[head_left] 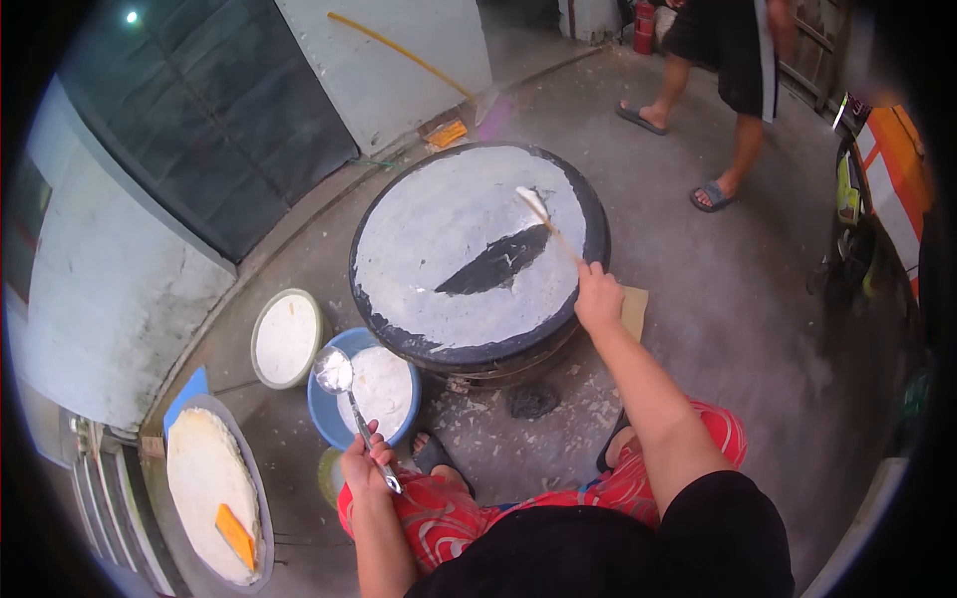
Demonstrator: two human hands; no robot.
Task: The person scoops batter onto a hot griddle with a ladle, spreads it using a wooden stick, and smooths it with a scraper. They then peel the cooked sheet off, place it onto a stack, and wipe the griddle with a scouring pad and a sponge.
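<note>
My left hand [366, 462] is closed round the handle of a metal ladle [335, 370], whose bowl holds white batter above a blue basin [321, 407]. White batter [384, 384] fills much of that basin. My right hand [599, 299] grips a thin wooden stick [561, 239]; its far end, coated in white, rests on the big round griddle [595, 214]. A pale layer of batter [439, 219] covers most of the griddle. Dark surface shows through a long gap near the middle and along the rim.
Left of the basin stands a pale bucket [320, 334] of white stuff. A round board [261, 498] bears stacked flatbreads [204, 468] and an orange scraper [235, 536]. Another person [723, 60] in dark shorts stands at the upper right. Beyond are a fire extinguisher [644, 28] and a yellow-handled broom [399, 52].
</note>
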